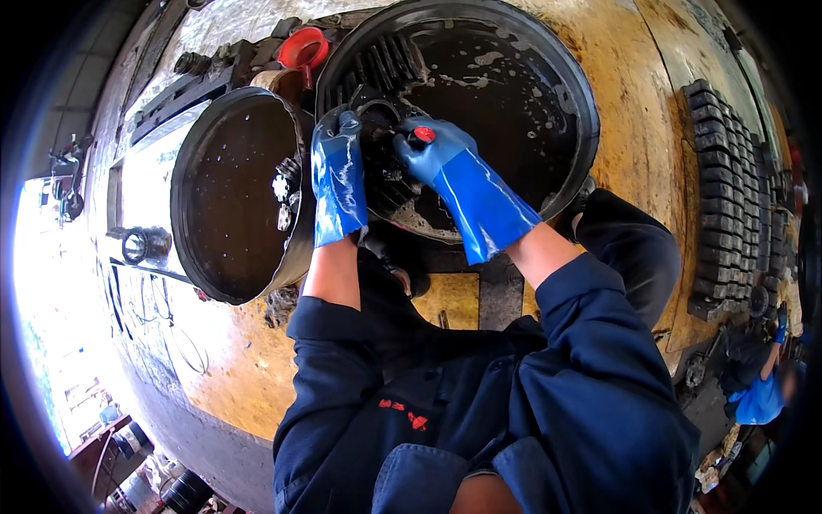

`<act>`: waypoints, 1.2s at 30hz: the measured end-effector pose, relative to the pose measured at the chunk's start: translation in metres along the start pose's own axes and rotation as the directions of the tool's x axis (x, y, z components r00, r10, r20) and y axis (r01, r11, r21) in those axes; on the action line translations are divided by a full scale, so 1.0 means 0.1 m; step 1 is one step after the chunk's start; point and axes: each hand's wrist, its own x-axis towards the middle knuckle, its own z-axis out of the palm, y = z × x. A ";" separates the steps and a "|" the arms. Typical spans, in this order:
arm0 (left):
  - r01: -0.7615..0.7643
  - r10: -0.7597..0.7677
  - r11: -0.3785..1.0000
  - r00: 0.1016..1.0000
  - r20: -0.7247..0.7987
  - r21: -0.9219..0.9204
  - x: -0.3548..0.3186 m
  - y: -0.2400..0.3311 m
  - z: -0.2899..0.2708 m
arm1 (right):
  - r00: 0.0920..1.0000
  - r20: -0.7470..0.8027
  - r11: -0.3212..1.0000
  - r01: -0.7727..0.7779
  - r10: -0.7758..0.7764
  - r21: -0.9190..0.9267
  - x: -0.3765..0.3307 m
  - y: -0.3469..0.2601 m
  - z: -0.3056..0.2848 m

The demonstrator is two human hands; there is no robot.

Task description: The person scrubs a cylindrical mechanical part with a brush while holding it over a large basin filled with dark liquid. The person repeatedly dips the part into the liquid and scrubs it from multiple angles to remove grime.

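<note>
Both my hands wear long blue rubber gloves and work over a large round tub point(589, 128) of dark liquid. My left hand point(336, 141) is closed on the left side of a dark, wet, ring-shaped metal part point(378, 111). Close against that part, my right hand point(438, 152) wraps round a tool with a red-ended handle point(424, 134); its working end is hidden in the dark. Ribbed black metal parts point(390, 64) lie in the tub just beyond the ring, partly in the liquid.
Left of the large tub stands a smaller tub point(181, 184) of brown liquid, with small metal parts point(287, 184) at its right edge. A red funnel point(304, 49) sits behind. Stacked dark metal blocks point(723, 201) line the right. A co-worker point(758, 398) is at the far right.
</note>
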 end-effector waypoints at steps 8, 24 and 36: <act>0.007 -0.005 0.999 0.999 0.046 -0.047 0.08 -0.11 0.02 | 0.999 0.022 0.999 0.039 -0.039 -0.019 0.00 0.00 -0.02; -0.071 0.070 0.997 0.997 0.045 0.038 -0.08 0.17 0.07 | 0.994 -0.004 0.989 0.113 -0.113 -0.100 0.02 0.64 -0.29; -0.077 0.074 0.995 0.996 0.048 0.059 0.01 0.08 0.07 | 0.998 0.054 0.978 0.019 -0.030 0.208 0.17 0.39 -0.11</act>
